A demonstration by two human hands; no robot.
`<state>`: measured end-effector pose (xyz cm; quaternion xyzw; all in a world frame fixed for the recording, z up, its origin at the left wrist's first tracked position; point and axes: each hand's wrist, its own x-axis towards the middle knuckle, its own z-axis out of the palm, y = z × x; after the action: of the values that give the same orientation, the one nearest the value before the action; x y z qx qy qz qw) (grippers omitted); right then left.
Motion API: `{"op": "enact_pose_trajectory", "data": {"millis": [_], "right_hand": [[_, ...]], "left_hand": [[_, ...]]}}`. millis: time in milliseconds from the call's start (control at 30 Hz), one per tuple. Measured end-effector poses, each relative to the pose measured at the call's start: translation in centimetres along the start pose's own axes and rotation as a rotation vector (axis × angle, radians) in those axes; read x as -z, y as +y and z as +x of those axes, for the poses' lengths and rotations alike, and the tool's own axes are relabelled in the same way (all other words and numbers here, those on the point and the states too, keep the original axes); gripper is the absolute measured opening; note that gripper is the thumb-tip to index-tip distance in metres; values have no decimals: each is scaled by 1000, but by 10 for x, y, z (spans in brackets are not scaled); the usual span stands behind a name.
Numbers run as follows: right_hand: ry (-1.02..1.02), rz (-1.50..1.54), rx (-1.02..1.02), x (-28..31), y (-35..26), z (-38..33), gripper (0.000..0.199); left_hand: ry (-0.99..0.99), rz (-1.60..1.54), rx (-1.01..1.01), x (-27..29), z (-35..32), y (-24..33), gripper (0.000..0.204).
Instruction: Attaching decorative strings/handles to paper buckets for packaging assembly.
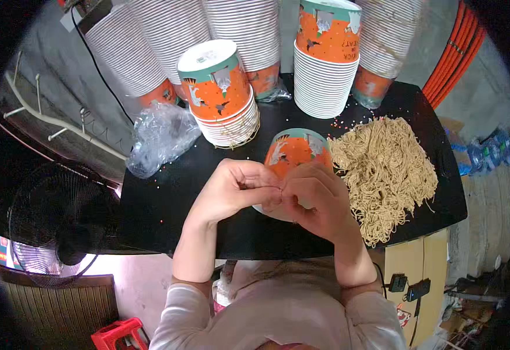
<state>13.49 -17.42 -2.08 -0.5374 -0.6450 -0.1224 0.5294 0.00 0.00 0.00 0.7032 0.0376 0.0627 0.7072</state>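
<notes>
Frame centre, left hand [231, 189] and right hand [316, 201] closed, fingertips pinched together over orange cup [296, 153], noodles [383, 169] at right, cup stacks [223, 96] along top, black table [167, 198].

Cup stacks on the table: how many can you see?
7: five tall stacks along the back, one short stack left of centre, one under both hands. More may be hidden.
</notes>
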Motion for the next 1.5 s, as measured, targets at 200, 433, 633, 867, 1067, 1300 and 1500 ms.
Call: {"op": "enact_pose_trajectory", "data": {"millis": [200,433,633,867,1067,1300,1500], "right_hand": [[30,72,-35,-2,0,-1,38],[-10,32,-17,0,1,0,39],[-16,2,-2,-3,5,-1,37],[-6,-26,24,-8,8,-1,34],[12,-34,-7,-7,5,1,33],[36,-83,-54,-7,4,3,31],[12,-107,-52,-9,6,4,30]], "left_hand": [[-1,-61,19,-1,1,-1,11],[34,-31,7,-2,1,-2,9],[54,-27,-23,-4,1,-5,10],[69,-80,-36,-6,2,-7,11],[64,-99,-54,-5,4,-8,10],[81,-137,-67,-5,4,-7,7],[109,-126,-61,-6,4,-5,8]]}}
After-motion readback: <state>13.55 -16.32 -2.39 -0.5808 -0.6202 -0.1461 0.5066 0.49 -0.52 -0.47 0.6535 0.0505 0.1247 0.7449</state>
